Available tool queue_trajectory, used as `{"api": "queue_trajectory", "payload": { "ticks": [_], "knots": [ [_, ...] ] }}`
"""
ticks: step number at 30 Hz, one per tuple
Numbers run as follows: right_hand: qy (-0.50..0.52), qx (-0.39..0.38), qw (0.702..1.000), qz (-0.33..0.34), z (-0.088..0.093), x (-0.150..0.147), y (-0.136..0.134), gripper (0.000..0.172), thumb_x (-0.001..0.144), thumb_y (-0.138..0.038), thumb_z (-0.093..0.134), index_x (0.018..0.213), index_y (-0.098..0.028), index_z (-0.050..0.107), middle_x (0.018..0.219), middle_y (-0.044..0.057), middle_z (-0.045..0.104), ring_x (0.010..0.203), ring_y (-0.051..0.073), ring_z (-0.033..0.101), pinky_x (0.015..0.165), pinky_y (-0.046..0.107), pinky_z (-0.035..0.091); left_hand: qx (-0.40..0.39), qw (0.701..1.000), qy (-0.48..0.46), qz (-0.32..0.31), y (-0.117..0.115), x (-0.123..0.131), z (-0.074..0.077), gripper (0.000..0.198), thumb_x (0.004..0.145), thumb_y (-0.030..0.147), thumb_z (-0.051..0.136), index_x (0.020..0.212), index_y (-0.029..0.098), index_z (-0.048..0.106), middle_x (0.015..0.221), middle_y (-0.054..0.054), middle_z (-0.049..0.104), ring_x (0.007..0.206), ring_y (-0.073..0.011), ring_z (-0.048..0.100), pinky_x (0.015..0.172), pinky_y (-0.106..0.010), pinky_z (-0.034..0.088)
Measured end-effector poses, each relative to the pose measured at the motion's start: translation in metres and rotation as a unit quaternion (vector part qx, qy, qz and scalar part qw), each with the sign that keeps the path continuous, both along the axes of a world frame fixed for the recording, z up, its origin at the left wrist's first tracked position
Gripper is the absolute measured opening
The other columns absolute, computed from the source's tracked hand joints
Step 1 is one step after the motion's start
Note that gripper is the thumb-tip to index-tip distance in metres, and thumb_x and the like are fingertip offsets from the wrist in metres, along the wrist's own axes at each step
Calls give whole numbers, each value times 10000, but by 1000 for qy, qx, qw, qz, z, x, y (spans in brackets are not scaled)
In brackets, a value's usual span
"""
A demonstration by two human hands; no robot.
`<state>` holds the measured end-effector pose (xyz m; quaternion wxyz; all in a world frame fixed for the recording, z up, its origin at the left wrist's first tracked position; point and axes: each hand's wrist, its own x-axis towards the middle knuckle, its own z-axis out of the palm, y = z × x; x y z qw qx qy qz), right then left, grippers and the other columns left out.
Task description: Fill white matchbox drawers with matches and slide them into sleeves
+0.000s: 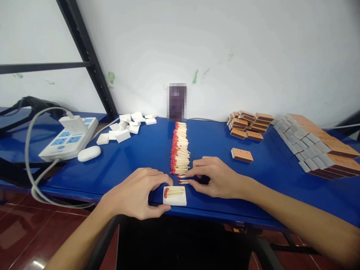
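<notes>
A white matchbox tray (181, 199) lies at the table's front edge with several red-headed matches (174, 192) inside, lined up along its far side. My left hand (137, 193) grips it, forefinger on the far side and thumb on the near side. Just beyond the tray, my right hand (215, 177) has its thumb and forefinger at the plain ends of a few loose matches (183, 182), slightly apart with the matches between them. These lie at the near end of a long pile of matches (180, 150), red heads pointing left.
Empty white trays (123, 129) are heaped at the back left, near a power strip (70, 138) and a white earbud case (89, 153). Matchboxes (250, 123) stack at the back right. One matchbox (242, 155) lies alone; a large stack (320, 146) stands far right.
</notes>
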<state>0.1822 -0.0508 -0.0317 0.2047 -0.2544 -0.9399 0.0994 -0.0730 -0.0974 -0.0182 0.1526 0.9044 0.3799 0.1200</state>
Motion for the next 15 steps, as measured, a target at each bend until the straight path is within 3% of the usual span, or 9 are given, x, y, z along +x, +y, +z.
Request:
{"api": "queue_trajectory", "payload": {
  "ticks": [4,10,15],
  "knots": [
    [6,-1,1000,9,1,0,-1,155,835,-195,580,871,-196,731,657,-11,595,589,106,484,620,260,349,1,1000,2,7,0,-1,-2,368,729,374,674,1068,252,599,868,5,642,844,-200,616,873,-346,452],
    [-4,-20,999,29,1,0,-1,158,843,-183,565,845,-191,723,666,-15,601,598,100,499,646,261,361,28,999,16,11,-1,-4,-8,591,733,429,672,1285,258,547,1181,-53,655,1097,-280,605,1001,-431,436],
    [12,-14,1000,1,2,-1,-1,150,862,-256,586,852,-183,718,671,-11,610,588,99,495,630,258,354,42,999,31,3,-1,-2,-5,650,748,430,654,1348,228,509,1191,-80,657,1088,-289,621,984,-439,464]
  ]
}}
